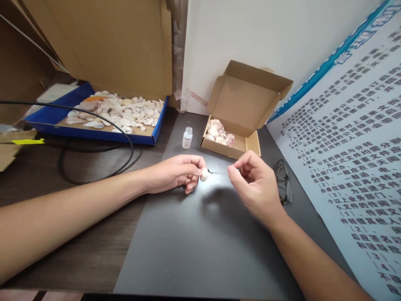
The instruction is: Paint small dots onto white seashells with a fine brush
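My left hand [175,172] pinches a small white shell [204,174] just above a dark grey mat [200,242]. My right hand [255,184] is closed on a thin brush or applicator [217,172] whose dark tip touches the shell. A small clear bottle [187,138] stands on the mat just behind my hands. To its right sits an open small cardboard box [247,144] holding several pinkish shells [219,133].
A blue-edged cardboard tray [94,131] full of several white shells sits at the back left. A black cable [125,138] loops across the brown tabletop. Folded glasses [283,182] lie right of my right hand. A printed poster [354,167] leans on the right.
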`<state>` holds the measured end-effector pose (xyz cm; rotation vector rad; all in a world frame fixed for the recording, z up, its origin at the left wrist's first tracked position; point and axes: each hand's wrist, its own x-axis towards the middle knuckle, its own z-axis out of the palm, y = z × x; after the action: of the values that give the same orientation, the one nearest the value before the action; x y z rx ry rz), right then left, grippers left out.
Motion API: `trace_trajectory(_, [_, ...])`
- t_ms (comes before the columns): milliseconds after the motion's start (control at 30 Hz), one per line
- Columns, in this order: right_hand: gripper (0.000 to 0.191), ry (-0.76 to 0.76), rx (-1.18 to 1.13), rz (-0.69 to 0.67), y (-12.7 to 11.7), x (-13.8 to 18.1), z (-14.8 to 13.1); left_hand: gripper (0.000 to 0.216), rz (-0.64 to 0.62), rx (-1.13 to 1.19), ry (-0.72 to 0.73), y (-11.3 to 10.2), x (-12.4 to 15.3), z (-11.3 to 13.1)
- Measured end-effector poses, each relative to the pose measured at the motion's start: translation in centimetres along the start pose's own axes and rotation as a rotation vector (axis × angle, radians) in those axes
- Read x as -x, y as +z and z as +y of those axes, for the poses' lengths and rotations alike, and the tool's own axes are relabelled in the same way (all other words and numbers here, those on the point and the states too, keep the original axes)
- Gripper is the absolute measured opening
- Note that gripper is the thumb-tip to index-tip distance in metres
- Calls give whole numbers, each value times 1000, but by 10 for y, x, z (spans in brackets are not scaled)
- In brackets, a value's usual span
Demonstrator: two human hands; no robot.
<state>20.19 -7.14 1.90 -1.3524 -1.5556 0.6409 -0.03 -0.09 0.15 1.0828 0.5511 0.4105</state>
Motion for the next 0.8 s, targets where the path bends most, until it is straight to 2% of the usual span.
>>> trace_trajectory(200, [19, -9, -48, -105, 1, 3, 0, 11, -5, -3, 4, 0, -1, -1])
trace_trajectory(433, [16, -23, -24, 7, 2, -2, 4, 11, -12, -4, -3, 0, 1, 0])
trace_trajectory(667, [19, -15, -37, -83, 0, 2, 4, 9, -20, 11, 12, -1, -1, -1])
trace_trajectory(800, [16, -28, -77, -49, 2, 2, 4, 8, -28, 2, 13, 0, -1, -1])
